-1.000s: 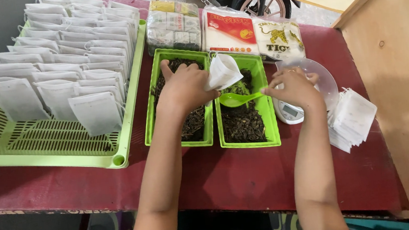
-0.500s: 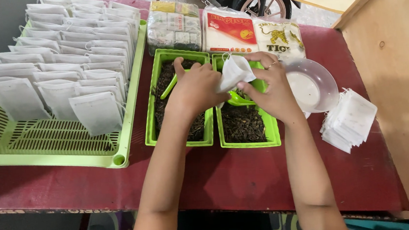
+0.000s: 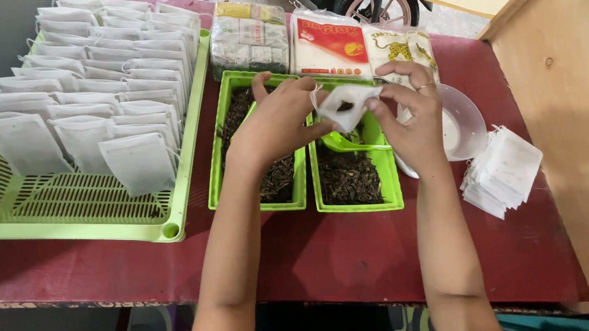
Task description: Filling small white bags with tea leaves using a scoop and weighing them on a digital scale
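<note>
Both hands hold one small white tea bag over two green trays of dark loose tea. My left hand pinches the bag's left edge above the left green tray. My right hand grips the bag's right side above the right green tray, a ring on one finger. Some dark tea shows in the bag's mouth. A green scoop lies in the right tray beneath the bag.
A large green slotted basket at left holds several rows of filled white bags. A stack of empty bags lies at right beside a white bowl. Packaged goods stand behind the trays. A wooden panel borders the right.
My right hand left the white bowl and came across to the bag. Now both hands hold the bag together, a little nearer the middle of the trays.
</note>
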